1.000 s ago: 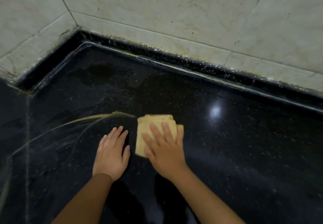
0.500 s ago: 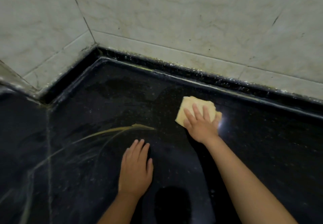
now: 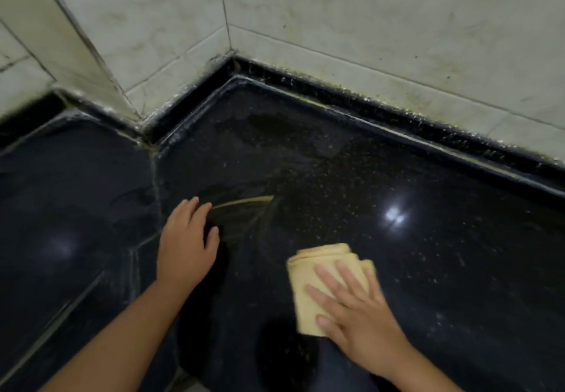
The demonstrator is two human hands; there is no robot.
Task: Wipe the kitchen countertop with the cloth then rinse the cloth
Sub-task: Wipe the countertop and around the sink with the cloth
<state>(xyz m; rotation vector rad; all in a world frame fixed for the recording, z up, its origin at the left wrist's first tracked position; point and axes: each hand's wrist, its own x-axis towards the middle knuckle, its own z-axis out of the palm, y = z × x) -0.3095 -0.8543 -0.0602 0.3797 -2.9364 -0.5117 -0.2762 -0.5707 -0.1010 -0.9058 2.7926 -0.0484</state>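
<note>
1. Two hands are flat on the black countertop.
2. Right hand presses the folded yellow cloth with straight, spread fingers; the cloth sticks out past its fingertips and thumb.
3. Left hand rests bare on the stone, fingers loosely spread.
4. Just past the left fingertips runs a thin yellow-brown streak.
5. Beyond both hands stand the tiled walls.

Head camera looks steeply down, close over the countertop corner.
</note>
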